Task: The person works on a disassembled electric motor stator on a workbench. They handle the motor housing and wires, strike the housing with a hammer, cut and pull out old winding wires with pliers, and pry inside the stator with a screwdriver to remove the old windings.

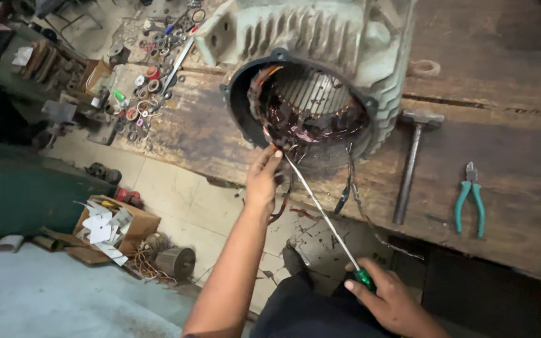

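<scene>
A large grey-green finned motor housing (320,37) lies on its side on a worn wooden bench (483,144), its open end facing me. Tangled copper windings (295,116) fill the lower rim of the opening. My left hand (263,178) reaches up to the bottom rim and pinches copper wire there. My right hand (391,302) grips the green handle of a long screwdriver (324,216), whose shaft runs up and left with its tip in the windings beside my left fingers.
A hammer (411,163) and green-handled pliers (469,199) lie on the bench to the right of the motor. Several bearings, rings and small parts (148,81) litter the bench's left end. On the floor sit a cardboard box of paper pieces (111,225) and a small motor (180,261).
</scene>
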A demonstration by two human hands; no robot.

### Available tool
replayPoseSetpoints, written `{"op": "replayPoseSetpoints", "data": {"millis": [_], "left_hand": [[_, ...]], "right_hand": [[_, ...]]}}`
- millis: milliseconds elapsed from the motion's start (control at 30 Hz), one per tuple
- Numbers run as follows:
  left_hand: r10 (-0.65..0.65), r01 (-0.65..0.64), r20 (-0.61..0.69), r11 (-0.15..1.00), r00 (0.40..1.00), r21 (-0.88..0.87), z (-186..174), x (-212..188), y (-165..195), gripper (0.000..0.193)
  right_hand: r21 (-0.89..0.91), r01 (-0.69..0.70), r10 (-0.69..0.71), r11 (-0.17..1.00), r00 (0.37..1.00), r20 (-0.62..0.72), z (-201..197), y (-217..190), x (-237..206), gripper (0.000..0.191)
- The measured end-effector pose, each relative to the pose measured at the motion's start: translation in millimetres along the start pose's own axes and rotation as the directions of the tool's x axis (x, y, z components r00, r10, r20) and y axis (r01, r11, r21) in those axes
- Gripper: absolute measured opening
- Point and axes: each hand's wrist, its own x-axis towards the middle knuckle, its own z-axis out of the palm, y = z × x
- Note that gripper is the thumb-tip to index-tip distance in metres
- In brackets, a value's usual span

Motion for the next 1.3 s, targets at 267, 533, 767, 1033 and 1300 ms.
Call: {"op": "replayPoseSetpoints", "data": {"millis": [267, 533, 767, 1033, 1300], "left_hand": [[0.129, -0.105, 0.146, 0.981, 0.981, -0.163, -5.5, 13.9, -19.6, 0.042], [0.167, -0.173, 0.132, 0.984, 0.977, 0.031, -11.0, 21.2, -16.2, 0.039], [-0.002, 0.011, 0.037, 0.974, 0.999, -0.226, 1.2, 9.2, -0.9, 0.042], [-0.043, -0.018, -0.166, 0.938, 0.985, -0.347, 9.5, 12.7, -20.9, 0.037], [0.243, -0.278, -0.199, 0.945, 0.95, -0.175, 18.0, 19.7, -41.1, 0.033]], "right_hand": [[0.021, -0.172, 0.17, 0.985, 0.983, 0.072, 1.7, -8.0, -6.3, 0.038], [0.022, -0.264, 0.263, 0.964, 0.963, 0.064, -3.6, -11.9, -13.7, 0.038], [-0.021, -0.173, 0.173, 0.985, 0.985, 0.011, -1.1, -8.1, -16.2, 0.035], [-0.103, -0.144, 0.145, 0.984, 0.989, 0.006, -2.8, -32.2, -9.8, 0.035], [-0.127, -0.091, 0.088, 0.988, 0.996, -0.03, -3.0, -61.1, -0.1, 0.035]]}}
